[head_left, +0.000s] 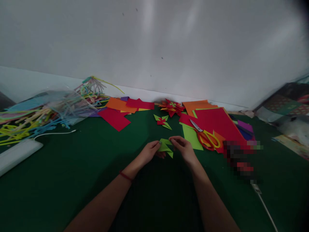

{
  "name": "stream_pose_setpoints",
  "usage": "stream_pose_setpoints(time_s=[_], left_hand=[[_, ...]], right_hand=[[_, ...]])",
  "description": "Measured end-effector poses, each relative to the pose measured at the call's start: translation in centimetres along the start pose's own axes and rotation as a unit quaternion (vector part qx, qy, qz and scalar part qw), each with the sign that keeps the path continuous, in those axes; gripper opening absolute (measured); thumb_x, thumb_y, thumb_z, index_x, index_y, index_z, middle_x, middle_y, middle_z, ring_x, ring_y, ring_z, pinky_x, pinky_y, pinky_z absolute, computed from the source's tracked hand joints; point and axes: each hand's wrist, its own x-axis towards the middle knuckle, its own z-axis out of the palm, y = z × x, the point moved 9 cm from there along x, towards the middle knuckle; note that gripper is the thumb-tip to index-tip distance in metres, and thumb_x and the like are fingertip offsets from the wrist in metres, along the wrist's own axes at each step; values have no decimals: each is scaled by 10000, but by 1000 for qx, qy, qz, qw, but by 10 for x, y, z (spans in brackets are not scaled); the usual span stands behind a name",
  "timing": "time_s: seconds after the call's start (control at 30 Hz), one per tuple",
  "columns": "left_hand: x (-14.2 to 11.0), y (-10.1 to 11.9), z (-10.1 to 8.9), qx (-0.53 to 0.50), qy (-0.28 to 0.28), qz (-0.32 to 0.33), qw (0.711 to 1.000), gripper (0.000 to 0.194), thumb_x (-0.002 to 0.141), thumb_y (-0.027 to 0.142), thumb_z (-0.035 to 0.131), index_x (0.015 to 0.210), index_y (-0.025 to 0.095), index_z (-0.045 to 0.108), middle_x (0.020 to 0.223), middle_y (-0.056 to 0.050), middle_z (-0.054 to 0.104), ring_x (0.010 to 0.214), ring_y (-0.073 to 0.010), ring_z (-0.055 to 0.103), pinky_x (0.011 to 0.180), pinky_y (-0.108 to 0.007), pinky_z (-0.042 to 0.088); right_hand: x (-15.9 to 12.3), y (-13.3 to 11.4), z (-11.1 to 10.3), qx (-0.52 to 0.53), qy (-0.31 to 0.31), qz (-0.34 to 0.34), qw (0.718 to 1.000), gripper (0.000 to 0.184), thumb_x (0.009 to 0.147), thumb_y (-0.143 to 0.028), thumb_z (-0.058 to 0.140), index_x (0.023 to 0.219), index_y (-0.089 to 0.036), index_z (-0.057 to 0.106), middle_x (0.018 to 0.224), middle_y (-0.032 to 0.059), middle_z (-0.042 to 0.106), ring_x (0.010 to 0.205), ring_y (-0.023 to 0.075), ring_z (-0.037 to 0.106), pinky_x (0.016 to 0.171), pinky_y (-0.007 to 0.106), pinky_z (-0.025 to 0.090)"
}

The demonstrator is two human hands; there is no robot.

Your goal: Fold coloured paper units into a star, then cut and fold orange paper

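1. Folded paper (164, 145) is held between the left fingers (154, 145) and right fingers (178, 138), over the counter (96, 167).
2. Just beyond the fingers, a paper star (161, 122) is set down; behind it, a paper flower (172, 108) is placed near the wall (120, 48).
3. Beyond the left fingers, overlapped sheets (116, 118) are spread; farther left, pipe cleaners (54, 112) are heaped, with a cabled device (21, 154) laid before them.
4. Right of the right fingers, scissors (201, 131) are laid on stacked sheets (213, 119).
5. Farther right, a corded object (238, 161) is placed; beyond it, bagged items (293, 112) are piled.
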Motion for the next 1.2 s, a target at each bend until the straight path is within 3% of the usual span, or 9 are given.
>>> stream_pose_setpoints(time_s=[0.1,0.2,0.3,0.4,0.7,0.93,1.2], left_hand=[[-1,8,-3,22,14,22,999,333,767,460,548,791,128,538,624,-25,616,544,-139,599,580,-271,467],[-3,15,-3,28,21,24,999,320,799,449,509,816,131,532,576,-10,600,519,-136,590,564,-266,464],[-6,20,-1,38,9,29,999,335,825,455,461,810,129,539,549,-4,587,507,-135,578,552,-258,451],[-7,21,3,54,-12,32,998,341,825,460,461,786,133,552,530,7,569,494,-130,565,542,-248,434],[-7,18,7,85,-21,43,995,315,838,434,442,784,145,554,521,10,576,507,-132,560,553,-243,426],[-7,18,-2,83,63,45,994,297,821,405,455,747,143,573,541,0,592,530,-147,582,580,-261,448],[-9,20,0,34,82,49,995,301,803,412,499,841,130,599,658,-23,608,594,-156,610,583,-261,461]], right_hand=[[0,-5,1,-29,-16,-24,999,211,756,-372,592,896,-228,655,919,36,610,746,158,557,578,258,440],[-4,-20,4,-69,-49,-89,992,179,778,-329,575,901,-259,683,1017,44,558,927,192,545,717,300,464],[-9,-32,9,-107,-78,-131,983,170,770,-276,595,904,-296,696,1062,42,537,1025,206,510,863,353,426],[-12,-37,12,-123,-92,-144,978,148,743,-258,629,856,-312,707,1099,34,540,1037,213,507,906,382,406],[-10,-36,11,-104,-59,-142,983,18,675,-267,697,689,-259,688,1056,23,580,996,204,550,889,380,414],[-9,-36,12,-120,11,-140,983,94,719,-297,646,671,-220,618,1023,36,593,990,193,548,911,380,383],[-6,-15,13,-70,49,-52,995,189,712,-381,636,724,-194,618,915,53,629,833,195,593,796,359,465]])
